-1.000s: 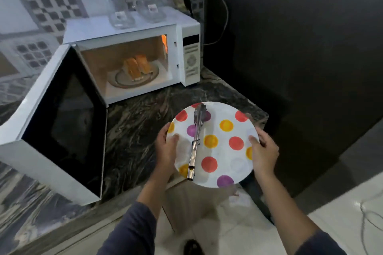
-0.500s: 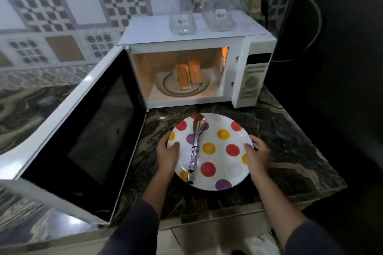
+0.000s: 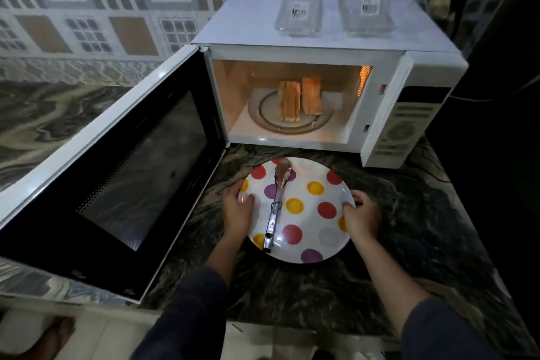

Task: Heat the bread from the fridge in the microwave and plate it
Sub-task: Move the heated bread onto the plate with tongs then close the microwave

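The plate (image 3: pixel 309 213), white with coloured dots, is the landmark: it sits on the dark marbled table (image 3: pixel 409 213), just in front of the open microwave (image 3: pixel 321 46). The left hand (image 3: pixel 238 210) holds the plate's left rim, thumb laid over the top, grip closed on the edge. The right hand (image 3: pixel 361 217) holds the right rim, fingers curled over the edge, grip likewise closed on the plate. Whether the plate rests fully on the table or is held slightly above it cannot be told.

Metal tongs (image 3: pixel 276 204) lie on the plate's left half, arms together, tip toward the microwave and handle end near the plate's front edge, between the two hands and touched by neither.

Beyond the plate, inside the lit microwave, two stacks of bread (image 3: pixel 301 99) stand side by side on the glass turntable (image 3: pixel 289 122). The microwave door (image 3: pixel 125 172) swings out to the plate's left, reaching the table's front edge. Two clear glass containers (image 3: pixel 336 5) stand on the microwave's top. Dark sleeves (image 3: pixel 187 315) cover both forearms near the bottom.
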